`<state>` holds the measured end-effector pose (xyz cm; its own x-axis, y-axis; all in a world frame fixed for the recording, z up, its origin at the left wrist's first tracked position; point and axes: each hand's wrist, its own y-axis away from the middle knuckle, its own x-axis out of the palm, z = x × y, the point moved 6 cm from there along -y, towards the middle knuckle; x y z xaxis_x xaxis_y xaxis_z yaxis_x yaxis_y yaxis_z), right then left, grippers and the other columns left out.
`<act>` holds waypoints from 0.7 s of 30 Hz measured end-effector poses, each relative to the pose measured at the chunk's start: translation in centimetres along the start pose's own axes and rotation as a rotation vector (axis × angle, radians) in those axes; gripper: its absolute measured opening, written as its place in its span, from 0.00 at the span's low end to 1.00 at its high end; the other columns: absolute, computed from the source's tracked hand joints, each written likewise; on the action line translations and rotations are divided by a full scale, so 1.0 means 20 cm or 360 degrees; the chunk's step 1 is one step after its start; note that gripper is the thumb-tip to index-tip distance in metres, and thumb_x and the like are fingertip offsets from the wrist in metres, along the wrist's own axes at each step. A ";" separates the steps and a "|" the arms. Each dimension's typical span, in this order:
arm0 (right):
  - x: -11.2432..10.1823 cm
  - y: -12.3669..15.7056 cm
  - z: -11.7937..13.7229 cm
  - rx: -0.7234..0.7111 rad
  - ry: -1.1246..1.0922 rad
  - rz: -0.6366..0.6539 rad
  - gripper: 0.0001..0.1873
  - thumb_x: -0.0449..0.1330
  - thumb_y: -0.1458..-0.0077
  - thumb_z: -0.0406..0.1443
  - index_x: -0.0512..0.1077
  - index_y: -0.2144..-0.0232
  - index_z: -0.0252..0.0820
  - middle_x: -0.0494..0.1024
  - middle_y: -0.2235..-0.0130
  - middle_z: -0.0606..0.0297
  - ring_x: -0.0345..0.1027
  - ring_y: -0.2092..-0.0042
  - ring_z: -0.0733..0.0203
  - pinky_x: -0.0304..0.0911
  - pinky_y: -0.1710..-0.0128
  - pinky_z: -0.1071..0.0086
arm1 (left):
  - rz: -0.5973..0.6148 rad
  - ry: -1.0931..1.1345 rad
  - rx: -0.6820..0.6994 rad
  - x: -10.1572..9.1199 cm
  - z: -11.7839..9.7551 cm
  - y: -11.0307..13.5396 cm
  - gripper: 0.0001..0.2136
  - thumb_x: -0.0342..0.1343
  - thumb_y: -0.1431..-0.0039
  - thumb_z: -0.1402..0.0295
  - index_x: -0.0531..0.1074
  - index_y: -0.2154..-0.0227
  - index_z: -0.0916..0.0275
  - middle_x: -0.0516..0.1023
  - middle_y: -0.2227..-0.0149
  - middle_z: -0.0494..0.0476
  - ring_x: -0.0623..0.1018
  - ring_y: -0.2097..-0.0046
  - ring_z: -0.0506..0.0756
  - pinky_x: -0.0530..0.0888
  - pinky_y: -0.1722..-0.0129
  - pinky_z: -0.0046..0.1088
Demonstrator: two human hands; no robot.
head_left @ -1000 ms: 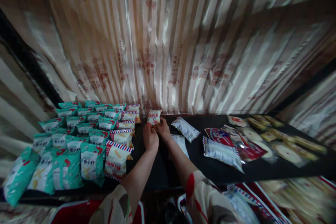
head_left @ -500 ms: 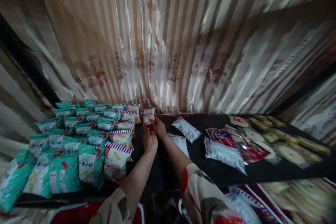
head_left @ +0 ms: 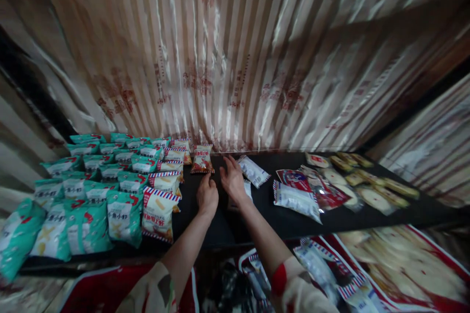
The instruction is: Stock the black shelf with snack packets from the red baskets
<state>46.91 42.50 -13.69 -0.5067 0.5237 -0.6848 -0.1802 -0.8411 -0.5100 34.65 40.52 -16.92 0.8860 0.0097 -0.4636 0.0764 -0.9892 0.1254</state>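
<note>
With your left hand (head_left: pixel 207 195) at its near end, grip unclear, and your right hand (head_left: pixel 232 180) spread nearby, the packet (head_left: pixel 201 159) at the worktop's (head_left: pixel 264 215) back is probably light, crushable, best pinched by its ends.

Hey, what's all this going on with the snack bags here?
A person is working bare-handed among snack bags on a black shelf. One small red-and-white snack bag sits near the back, with the left hand just in front of it; whether a fingertip touches it is hard to tell. The right hand is open beside it, holding nothing. Teal snack bags stand in rows to the left, and a silvery packet lies to the right.
</note>
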 end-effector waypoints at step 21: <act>-0.33 0.63 -0.12 0.1004 -0.1428 -0.0114 0.29 0.63 0.62 0.45 0.70 0.56 0.39 0.78 0.57 0.56 0.72 0.56 0.52 0.67 0.55 0.60 | 0.0207 0.0284 0.0585 0.04 0.01 0.56 0.33 0.55 0.55 0.72 0.57 0.43 0.68 0.60 0.41 0.69 0.62 0.40 0.60 0.61 0.42 0.37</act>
<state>50.09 28.74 -16.79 -0.8606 0.5006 0.0935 -0.5029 -0.8644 -0.0005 36.11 29.40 -16.05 0.9452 -0.1252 -0.3017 -0.1805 -0.9700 -0.1629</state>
